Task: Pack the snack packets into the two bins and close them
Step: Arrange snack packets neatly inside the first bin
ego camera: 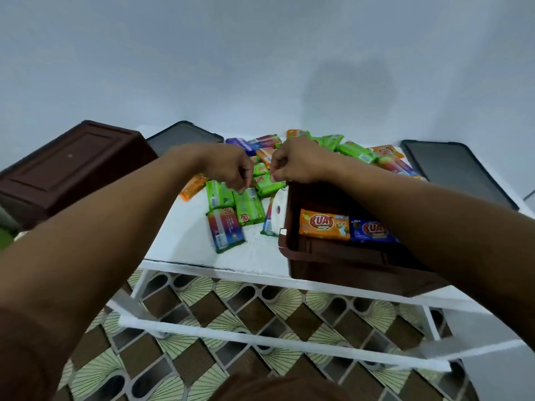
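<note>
Snack packets [249, 208] mostly lie loose beneath the left hand [231, 169] and right hand [295, 164], fingers curled, grip unclear. Only two sit in the open bin [347, 264] nearer than the right hand. Second bin [72, 169], left of the left hand, lies overturned.

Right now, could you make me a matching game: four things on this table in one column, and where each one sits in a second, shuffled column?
Things
1. orange KUAT packet
2. green packets
3. right lid
4. left bin

Places
A. lying flat at the far right of the table
B. loose in the middle of the table
C. at the table's far left
D. inside the open bin

Pairs: 1-D, 2-B, 3-A, 4-C
</note>
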